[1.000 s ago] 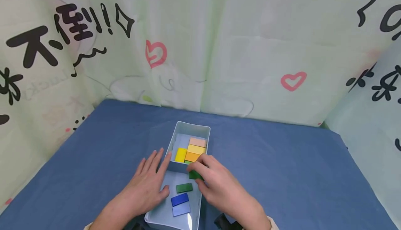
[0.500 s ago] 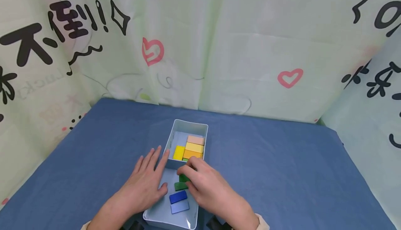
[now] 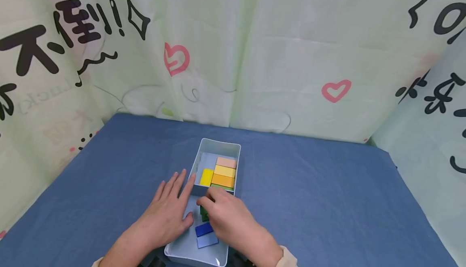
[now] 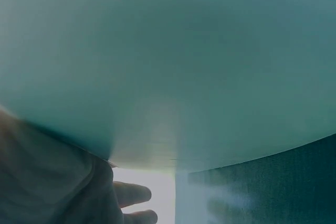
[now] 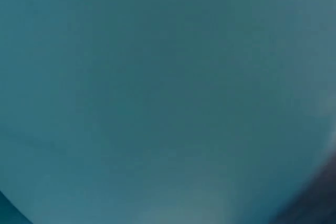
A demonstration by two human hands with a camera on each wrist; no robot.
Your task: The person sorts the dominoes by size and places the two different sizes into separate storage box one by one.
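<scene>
In the head view my right hand (image 3: 233, 220) is over the near pale-blue tray (image 3: 178, 248), its curled fingers pinching a green block (image 3: 202, 209) and partly hiding it. Another green block (image 3: 205, 218) shows just below, mostly covered by the hand. Nearer me lie a dark blue block (image 3: 204, 229) and a light blue block (image 3: 207, 240) on the tray floor. My left hand (image 3: 165, 214) lies along the tray's left side with straight, spread fingers, its index fingertip at the far box's near left corner. The left wrist view shows fingers (image 4: 131, 193) beside a large pale surface.
The far pale-blue box (image 3: 218, 147) holds a pink block (image 3: 226, 162), a pale yellow block (image 3: 224, 171), an orange block (image 3: 223, 181), a bright yellow block (image 3: 206, 177) and a green edge below. Blue cloth (image 3: 309, 194) covers the table; a printed curtain (image 3: 291, 56) surrounds it.
My right hand has moved left and slightly toward me with the green block, from the tray's right side to beside the other green block. The left hand stays at the tray's left side.
</scene>
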